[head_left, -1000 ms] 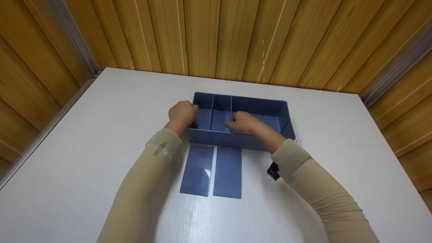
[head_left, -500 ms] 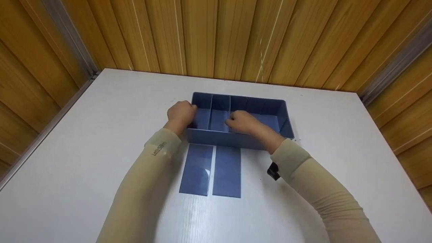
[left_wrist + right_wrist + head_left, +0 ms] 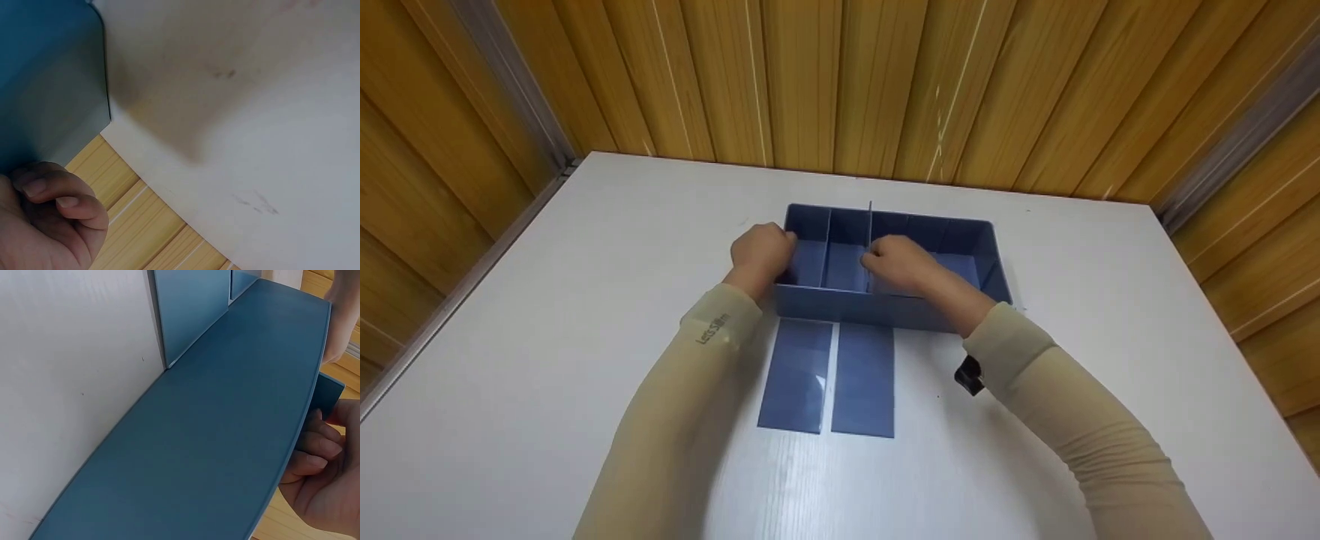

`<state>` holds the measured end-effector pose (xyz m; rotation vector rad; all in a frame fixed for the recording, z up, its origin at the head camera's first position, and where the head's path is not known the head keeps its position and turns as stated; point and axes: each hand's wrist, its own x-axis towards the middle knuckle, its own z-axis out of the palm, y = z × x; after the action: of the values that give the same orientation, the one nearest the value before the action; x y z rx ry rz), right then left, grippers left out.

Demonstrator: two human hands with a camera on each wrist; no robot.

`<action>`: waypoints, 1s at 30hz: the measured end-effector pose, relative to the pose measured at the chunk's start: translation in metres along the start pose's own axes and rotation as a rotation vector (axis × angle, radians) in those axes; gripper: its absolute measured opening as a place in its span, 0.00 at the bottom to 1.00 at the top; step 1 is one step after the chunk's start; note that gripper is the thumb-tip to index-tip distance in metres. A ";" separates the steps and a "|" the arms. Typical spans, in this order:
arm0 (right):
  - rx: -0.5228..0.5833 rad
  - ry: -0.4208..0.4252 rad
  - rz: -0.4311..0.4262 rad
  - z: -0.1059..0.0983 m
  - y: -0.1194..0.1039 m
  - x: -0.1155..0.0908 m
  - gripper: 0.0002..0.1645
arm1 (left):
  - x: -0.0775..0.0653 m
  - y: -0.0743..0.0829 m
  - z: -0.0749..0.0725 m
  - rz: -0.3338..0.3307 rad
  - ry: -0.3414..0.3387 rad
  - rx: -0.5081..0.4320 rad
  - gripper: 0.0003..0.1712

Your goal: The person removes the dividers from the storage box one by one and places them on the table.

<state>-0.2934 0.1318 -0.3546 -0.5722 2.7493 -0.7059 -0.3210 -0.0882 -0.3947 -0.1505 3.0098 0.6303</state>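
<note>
In the head view a blue plastic box (image 3: pixel 832 304) with upright dividers stands on the white table. My left hand (image 3: pixel 762 251) grips the box's left wall, fingers curled over its rim; the left wrist view shows this hand (image 3: pixel 59 219) with bent fingers against the wall. My right hand (image 3: pixel 901 262) pinches a blue divider (image 3: pixel 327 392) between thumb and fingers, and its top stands above the box's rim. A second divider (image 3: pixel 826 249) sits lower in the box, to the left. The right hand and forearm hide part of the right compartment.
Two flat blue divider panels (image 3: pixel 795 375) lie side by side on the white table (image 3: pixel 547 315), just in front of the box. A small black object (image 3: pixel 969 376) shows by the right cuff. Wood-patterned panels (image 3: pixel 810 82) rise behind the table's far edge.
The pinched divider has risen, its top edge now above the box's rim. My right hand has moved slightly up with it. The left hand keeps its place on the box wall.
</note>
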 end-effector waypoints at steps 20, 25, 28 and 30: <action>0.053 0.159 0.033 -0.010 -0.011 -0.002 0.25 | 0.000 -0.001 0.000 -0.002 -0.016 -0.002 0.29; 0.081 0.198 0.045 -0.014 -0.012 -0.003 0.26 | -0.003 0.001 -0.001 0.003 -0.003 0.003 0.28; 0.092 0.240 0.042 -0.016 -0.015 -0.003 0.26 | -0.004 0.001 -0.001 0.003 0.005 -0.001 0.28; 0.101 0.268 0.042 -0.018 -0.016 -0.004 0.26 | -0.004 0.001 0.000 -0.001 0.004 -0.010 0.28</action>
<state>-0.2908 0.1275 -0.3305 -0.4244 2.9355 -0.9692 -0.3175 -0.0876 -0.3939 -0.1534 3.0104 0.6453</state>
